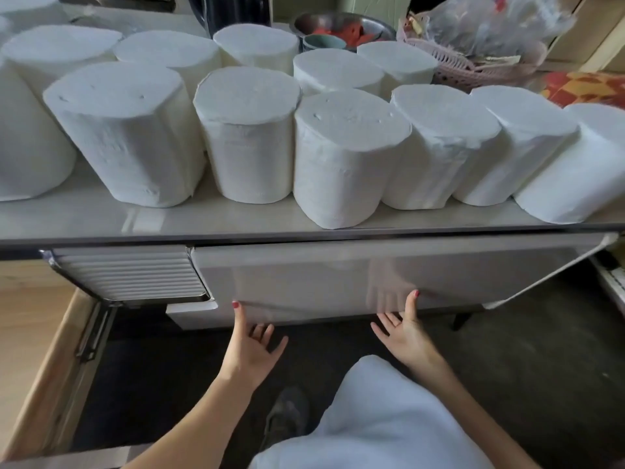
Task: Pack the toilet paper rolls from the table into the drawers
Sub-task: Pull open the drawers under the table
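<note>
Several white toilet paper rolls (348,157) stand upright in rows on the glossy table top (135,221). Below the table edge, a wide pale drawer front (338,275) faces me and looks closed. My left hand (252,346) is palm up under its lower edge, fingers spread, thumb tip touching the front. My right hand (404,328) is also spread, one fingertip against the lower edge. Neither hand holds anything.
A ribbed panel (130,274) sits left of the drawer front. A wooden drawer or board (37,350) juts out at the lower left. A pink basket (466,62) with plastic bags and a metal bowl (341,27) stand behind the rolls. My knee in white cloth (382,418) is below.
</note>
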